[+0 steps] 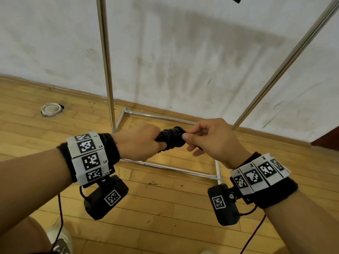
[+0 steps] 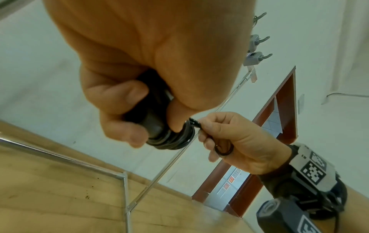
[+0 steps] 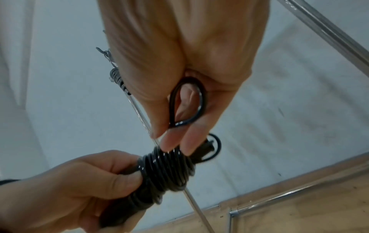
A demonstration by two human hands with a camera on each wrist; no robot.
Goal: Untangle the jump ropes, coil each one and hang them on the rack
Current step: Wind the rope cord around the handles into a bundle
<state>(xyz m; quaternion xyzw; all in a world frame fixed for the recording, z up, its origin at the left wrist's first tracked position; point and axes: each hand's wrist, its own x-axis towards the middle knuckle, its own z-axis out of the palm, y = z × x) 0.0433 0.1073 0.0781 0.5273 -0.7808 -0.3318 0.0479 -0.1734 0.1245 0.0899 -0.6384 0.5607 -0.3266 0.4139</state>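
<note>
Both fingers (image 3: 167,141) pinch coiled jump rope (image 3: 165,170).

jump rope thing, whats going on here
A person is bundling a black jump rope in front of a metal rack. The left hand grips the handles with the cord wound tightly round them. The right hand pinches a small loop of the cord's free end right beside the coil. The bundle is not yet hung on the rack's hooks.
</note>
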